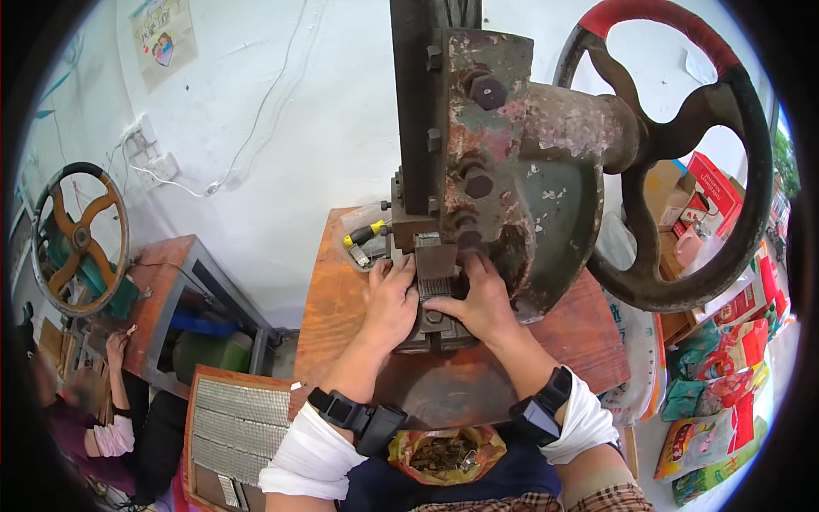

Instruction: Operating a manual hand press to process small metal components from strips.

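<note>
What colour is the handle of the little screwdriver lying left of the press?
Yellow with black, on the screwdriver; the head view shows it.

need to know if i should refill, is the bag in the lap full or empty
Partly full. The open bag in the lap shows a heap of small dark metal pieces, below its rim.

My left hand (390,300) and right hand (479,300) cover the die under the press (495,171), so whatever small part my fingertips pinch there stays hidden, and the press's top is cut off.
</note>
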The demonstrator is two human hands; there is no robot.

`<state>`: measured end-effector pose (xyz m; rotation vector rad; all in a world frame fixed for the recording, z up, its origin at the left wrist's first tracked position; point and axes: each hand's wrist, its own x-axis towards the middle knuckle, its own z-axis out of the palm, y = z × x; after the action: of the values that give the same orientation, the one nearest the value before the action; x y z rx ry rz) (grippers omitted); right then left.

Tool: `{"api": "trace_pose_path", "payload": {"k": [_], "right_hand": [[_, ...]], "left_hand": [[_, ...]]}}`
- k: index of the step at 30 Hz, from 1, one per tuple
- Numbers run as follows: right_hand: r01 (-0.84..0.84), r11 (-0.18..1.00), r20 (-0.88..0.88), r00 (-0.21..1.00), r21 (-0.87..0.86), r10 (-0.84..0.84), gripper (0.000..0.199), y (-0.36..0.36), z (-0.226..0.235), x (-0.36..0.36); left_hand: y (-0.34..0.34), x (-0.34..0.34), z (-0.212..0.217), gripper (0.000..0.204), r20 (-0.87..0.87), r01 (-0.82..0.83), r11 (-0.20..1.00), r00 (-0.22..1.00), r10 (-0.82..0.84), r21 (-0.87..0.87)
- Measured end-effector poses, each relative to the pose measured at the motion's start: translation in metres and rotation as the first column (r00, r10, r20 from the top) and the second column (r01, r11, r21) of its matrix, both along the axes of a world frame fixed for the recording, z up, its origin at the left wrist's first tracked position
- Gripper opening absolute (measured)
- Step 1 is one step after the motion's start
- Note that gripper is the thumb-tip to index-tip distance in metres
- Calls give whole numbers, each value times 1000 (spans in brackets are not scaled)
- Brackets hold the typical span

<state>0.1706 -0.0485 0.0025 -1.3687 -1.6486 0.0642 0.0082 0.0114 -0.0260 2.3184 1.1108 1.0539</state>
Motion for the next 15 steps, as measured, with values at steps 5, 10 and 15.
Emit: {"api": "trace_pose_path", "payload": {"k": [5, 10, 15], "right_hand": [[-69, 997, -36, 997, 21, 69, 64, -8, -3, 10], [9, 1000, -69, 998, -16, -10, 50, -27, 19, 10], [93, 769, 461, 752, 633, -471, 30, -144, 168, 124]], "left_hand": [[-12, 5, 12, 49, -125, -134, 980, 985, 116, -149], [-14, 9, 21, 49, -119, -104, 967, 990, 78, -233], [-15, 4, 16, 49, -143, -92, 976, 988, 64, -198]]}}
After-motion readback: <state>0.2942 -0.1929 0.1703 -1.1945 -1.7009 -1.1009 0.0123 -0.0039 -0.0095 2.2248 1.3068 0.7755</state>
